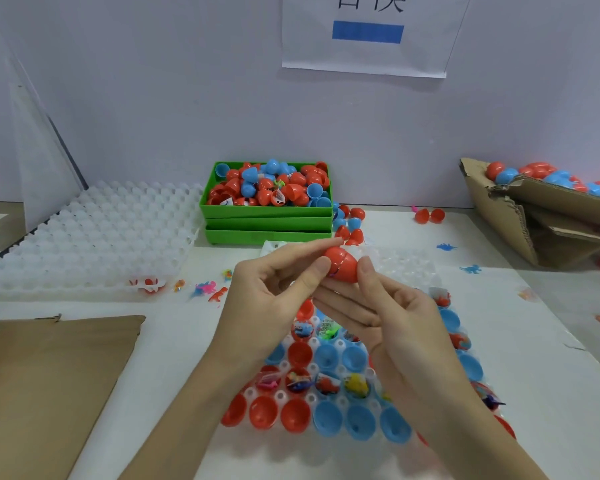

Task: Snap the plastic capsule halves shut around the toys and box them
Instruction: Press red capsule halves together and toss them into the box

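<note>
Red capsule [342,265] held in the air between both hands, above the far end of the tray [409,268], in front of the green box [267,213]. Its two halves are together; a seam line shows around the middle, with a bit of coloured wrapper peeking out at the seam.

Left hand [274,292]: thumb and forefinger pinch the capsule's left end, forefinger stretched over the top, thumb pressed on the near side. Other fingers loosely curled under, holding nothing else.

Right hand [388,313]: palm up, thumb tip on the capsule's right end, fingers extended beneath it as a cradle. Narrow pinch, not a fist.

Below the hands, the clear tray holds rows of open red and blue halves, some with small toys [326,382] in wrappers inside, others bare.

Green box, stacked on others like it, is heaped with red and blue halves. A few loose halves lie just to its right.

Left: stack of white trays [94,237]; small dinosaur toys [210,289] on the table by its near edge. Brown cardboard sheet [49,375] at near left. Far right: cardboard carton [520,216] with closed capsules inside.
</note>
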A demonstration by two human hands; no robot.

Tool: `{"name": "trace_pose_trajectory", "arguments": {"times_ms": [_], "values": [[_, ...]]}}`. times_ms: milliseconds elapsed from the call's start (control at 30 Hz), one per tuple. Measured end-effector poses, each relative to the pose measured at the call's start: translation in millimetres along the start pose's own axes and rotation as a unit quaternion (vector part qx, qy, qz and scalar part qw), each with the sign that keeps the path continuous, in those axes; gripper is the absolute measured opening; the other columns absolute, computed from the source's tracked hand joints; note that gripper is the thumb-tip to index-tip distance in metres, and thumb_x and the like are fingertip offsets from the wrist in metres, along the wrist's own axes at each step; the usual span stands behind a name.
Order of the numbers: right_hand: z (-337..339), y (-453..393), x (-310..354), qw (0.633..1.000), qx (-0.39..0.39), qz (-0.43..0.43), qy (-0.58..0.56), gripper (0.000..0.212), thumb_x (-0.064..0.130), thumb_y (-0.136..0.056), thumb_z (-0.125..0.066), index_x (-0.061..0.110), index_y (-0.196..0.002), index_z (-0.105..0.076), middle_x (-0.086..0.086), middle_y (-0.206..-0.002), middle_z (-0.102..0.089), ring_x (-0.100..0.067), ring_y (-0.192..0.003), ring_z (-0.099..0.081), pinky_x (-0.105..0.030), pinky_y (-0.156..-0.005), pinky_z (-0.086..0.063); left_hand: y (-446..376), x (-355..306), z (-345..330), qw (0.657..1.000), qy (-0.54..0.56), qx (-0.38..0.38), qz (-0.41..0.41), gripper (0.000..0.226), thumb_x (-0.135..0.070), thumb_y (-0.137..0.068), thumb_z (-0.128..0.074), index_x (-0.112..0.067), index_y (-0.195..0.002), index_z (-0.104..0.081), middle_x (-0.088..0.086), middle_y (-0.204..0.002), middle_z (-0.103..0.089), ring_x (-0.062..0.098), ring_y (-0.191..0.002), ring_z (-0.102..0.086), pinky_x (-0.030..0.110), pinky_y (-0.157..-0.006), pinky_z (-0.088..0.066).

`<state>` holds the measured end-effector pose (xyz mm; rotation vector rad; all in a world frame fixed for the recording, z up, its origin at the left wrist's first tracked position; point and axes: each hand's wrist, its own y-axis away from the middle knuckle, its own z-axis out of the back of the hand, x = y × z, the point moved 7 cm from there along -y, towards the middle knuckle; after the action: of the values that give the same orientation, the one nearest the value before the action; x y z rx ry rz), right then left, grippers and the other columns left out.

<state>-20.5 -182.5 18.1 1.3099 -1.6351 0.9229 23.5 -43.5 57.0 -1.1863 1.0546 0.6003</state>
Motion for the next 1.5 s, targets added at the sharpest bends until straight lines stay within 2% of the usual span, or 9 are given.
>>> {"name": "trace_pose_trajectory", "arguments": {"times_ms": [167, 400, 567, 667, 800, 933, 1100, 1367, 1500], "values": [[-1.1, 2.6, 7.0, 0.998, -0.003, 0.039, 0.047, 0.031, 0.038, -0.101, -0.060, 0.017, -0.108, -0.081, -0.010, -0.106, -0.080, -0.023, -0.103, -0.077, -0.019, -0.086, -0.058, 0.1, 3.0, 3.6, 1.000, 0.002, -0.003, 0.004, 0.032, -0.020, -0.092, -0.068, -0.013, -0.122, -0.076, -0.004, -0.118, -0.078, 0.011, -0.117, -0.071, 0.022, -0.098, -0.056], [-5.1, 3.9, 8.2, 1.000, 0.020, 0.006, 0.016, 0.038, 0.042, -0.102, -0.056, 0.015, -0.109, -0.081, -0.013, -0.109, -0.079, -0.026, -0.106, -0.076, -0.025, -0.089, -0.059, 2.0, 1.9, 3.6, 1.000, -0.010, -0.010, 0.011, 0.033, -0.032, -0.093, -0.067, -0.019, -0.121, -0.077, -0.009, -0.114, -0.079, 0.007, -0.112, -0.072, 0.017, -0.091, -0.056], [-5.1, 4.7, 8.7, 1.000, 0.006, 0.004, 0.007, 0.037, 0.042, -0.100, -0.059, 0.015, -0.109, -0.081, -0.012, -0.107, -0.079, -0.025, -0.105, -0.076, -0.023, -0.086, -0.059, 0.9, 2.5, 5.6, 1.000, -0.015, 0.005, 0.017, 0.030, -0.027, -0.088, -0.077, -0.020, -0.118, -0.076, -0.005, -0.110, -0.080, 0.016, -0.108, -0.075, 0.028, -0.090, -0.061], [-7.6, 6.3, 8.5, 1.000, 0.011, 0.005, 0.014, 0.037, 0.044, -0.100, -0.059, 0.015, -0.110, -0.081, -0.012, -0.108, -0.079, -0.025, -0.105, -0.076, -0.025, -0.090, -0.058, 3.8, -5.0, 9.1, 0.993, -0.105, -0.026, -0.046, 0.023, -0.020, -0.093, -0.079, -0.020, -0.116, -0.075, -0.012, -0.107, -0.078, 0.010, -0.100, -0.076, 0.020, -0.085, -0.060], [-11.4, 8.5, 6.9, 0.999, 0.021, 0.004, 0.029, 0.039, 0.045, -0.101, -0.058, 0.015, -0.110, -0.081, -0.010, -0.108, -0.079, -0.024, -0.107, -0.076, -0.025, -0.096, -0.056, 8.2, -17.2, 6.2, 0.965, -0.218, -0.039, -0.144, 0.035, -0.028, -0.095, -0.069, -0.022, -0.129, -0.068, -0.012, -0.108, -0.074, 0.007, -0.092, -0.075, 0.018, -0.082, -0.059], [-11.9, 9.0, 9.1, 0.999, 0.017, 0.013, 0.035, 0.039, 0.047, -0.098, -0.059, 0.017, -0.108, -0.082, -0.008, -0.107, -0.080, -0.023, -0.105, -0.076, -0.024, -0.093, -0.057, 7.9, -18.8, 1.1, 0.936, -0.284, 0.002, -0.208, 0.027, -0.022, -0.103, -0.060, -0.018, -0.130, -0.066, -0.009, -0.115, -0.069, 0.010, -0.101, -0.069, 0.020, -0.090, -0.055], [-12.4, 10.2, 10.4, 0.998, 0.002, 0.028, 0.061, 0.034, 0.048, -0.096, -0.061, 0.023, -0.103, -0.083, -0.004, -0.100, -0.081, -0.019, -0.098, -0.078, -0.018, -0.085, -0.058, 9.3, -12.4, -5.4, 0.913, -0.336, 0.064, -0.221, 0.039, -0.019, -0.110, -0.043, -0.018, -0.147, -0.052, -0.003, -0.122, -0.057, 0.012, -0.109, -0.061, 0.020, -0.094, -0.050], [-15.5, 11.0, 8.9, 0.998, 0.010, 0.018, 0.065, 0.031, 0.047, -0.098, -0.059, 0.027, -0.103, -0.082, -0.003, -0.102, -0.081, -0.019, -0.099, -0.078, -0.021, -0.088, -0.058, 8.4, -13.4, -1.2, 0.915, -0.341, 0.022, -0.215, 0.024, -0.022, -0.107, -0.050, -0.009, -0.123, -0.063, -0.004, -0.110, -0.062, 0.006, -0.102, -0.060, 0.013, -0.089, -0.048], [-12.1, 10.3, 11.6, 0.996, -0.004, 0.028, 0.079, 0.031, 0.045, -0.098, -0.061, 0.024, -0.103, -0.083, -0.003, -0.099, -0.081, -0.018, -0.097, -0.078, -0.018, -0.086, -0.058, 5.4, -16.6, 7.3, 0.946, -0.273, -0.016, -0.173, 0.018, -0.027, -0.098, -0.063, -0.015, -0.111, -0.069, -0.010, -0.100, -0.069, 0.013, -0.095, -0.068, 0.024, -0.083, -0.057]]}}
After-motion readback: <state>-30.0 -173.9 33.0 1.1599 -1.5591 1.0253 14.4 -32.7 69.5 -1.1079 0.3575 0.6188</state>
